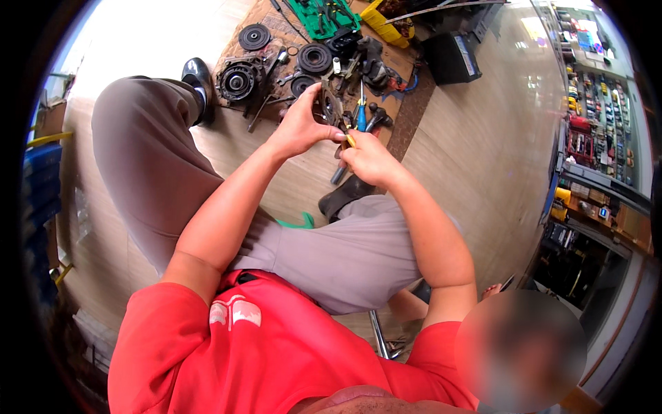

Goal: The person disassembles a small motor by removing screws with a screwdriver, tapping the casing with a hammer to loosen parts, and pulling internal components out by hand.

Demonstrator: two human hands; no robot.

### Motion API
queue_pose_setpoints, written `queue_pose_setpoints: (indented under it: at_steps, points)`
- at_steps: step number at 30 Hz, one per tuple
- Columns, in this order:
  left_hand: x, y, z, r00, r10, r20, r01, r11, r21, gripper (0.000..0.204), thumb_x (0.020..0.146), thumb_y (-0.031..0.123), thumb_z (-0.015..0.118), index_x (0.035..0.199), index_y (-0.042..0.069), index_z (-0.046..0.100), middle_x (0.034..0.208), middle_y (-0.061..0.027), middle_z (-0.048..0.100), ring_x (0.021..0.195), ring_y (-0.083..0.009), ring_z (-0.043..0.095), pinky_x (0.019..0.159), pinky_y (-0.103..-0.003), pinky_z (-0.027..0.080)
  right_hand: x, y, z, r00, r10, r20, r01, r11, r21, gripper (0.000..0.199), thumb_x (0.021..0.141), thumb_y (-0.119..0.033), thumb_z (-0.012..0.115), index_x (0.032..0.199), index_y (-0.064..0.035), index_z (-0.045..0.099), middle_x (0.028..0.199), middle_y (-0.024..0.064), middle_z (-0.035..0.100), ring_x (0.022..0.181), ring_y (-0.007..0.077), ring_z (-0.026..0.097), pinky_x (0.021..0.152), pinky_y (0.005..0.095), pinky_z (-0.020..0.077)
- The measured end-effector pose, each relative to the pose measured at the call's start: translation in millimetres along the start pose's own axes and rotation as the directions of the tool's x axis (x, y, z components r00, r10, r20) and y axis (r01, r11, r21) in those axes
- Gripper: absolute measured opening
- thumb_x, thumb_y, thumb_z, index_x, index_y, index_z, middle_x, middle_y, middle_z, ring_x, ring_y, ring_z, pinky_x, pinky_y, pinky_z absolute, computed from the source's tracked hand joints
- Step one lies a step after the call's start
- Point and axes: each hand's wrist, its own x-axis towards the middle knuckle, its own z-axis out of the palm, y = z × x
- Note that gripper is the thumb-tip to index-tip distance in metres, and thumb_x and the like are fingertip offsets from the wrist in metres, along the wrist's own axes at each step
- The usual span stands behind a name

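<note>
My left hand is closed around the edge of a dark, flat metal part, with the thumb stretched toward my right hand. My right hand grips a tool with a yellow handle; my fingers hide most of it, so its kind is unclear. The tool's end meets the metal part, or lies very near it. Just beyond my hands lie a blue-handled screwdriver and a hammer with a dark head. Further left on the brown board are a black pulley and a round ribbed machine part.
A green tool case and a yellow tray sit at the far side. A black battery-like box stands right of the board. Shelves of goods line the right. Another person, blurred, is close at lower right.
</note>
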Motion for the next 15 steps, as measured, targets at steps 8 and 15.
queue_pose_setpoints:
  at_steps: [8,15]
  points:
    - [-1.4,-16.9,9.6,0.997,-0.075,-0.019,0.066,0.952,-0.3,0.109,0.06,0.018,0.094,0.144,-0.008,0.03,0.134,-0.0201,0.053,0.125,-0.0246,0.051,0.108,-0.034,0.04,10.6,13.4,18.3,0.991,0.005,-0.133,-0.011,0.999,-0.047,0.026,0.085,-0.019,0.061,0.095,0.0048,0.061,0.079,0.018,0.066,0.076,0.0265,0.066,0.07,0.039,0.0515]
    - [5.1,-38.4,18.5,0.983,-0.155,-0.097,0.117,0.942,-0.314,0.108,0.067,0.018,0.09,0.147,-0.012,0.022,0.136,-0.0207,0.051,0.125,-0.025,0.05,0.107,-0.035,0.04,18.6,8.6,18.1,0.959,-0.159,-0.235,0.119,0.977,-0.177,0.036,0.091,-0.032,0.066,0.1,0.0036,0.066,0.093,0.0247,0.068,0.089,0.0421,0.066,0.079,0.0467,0.0509]
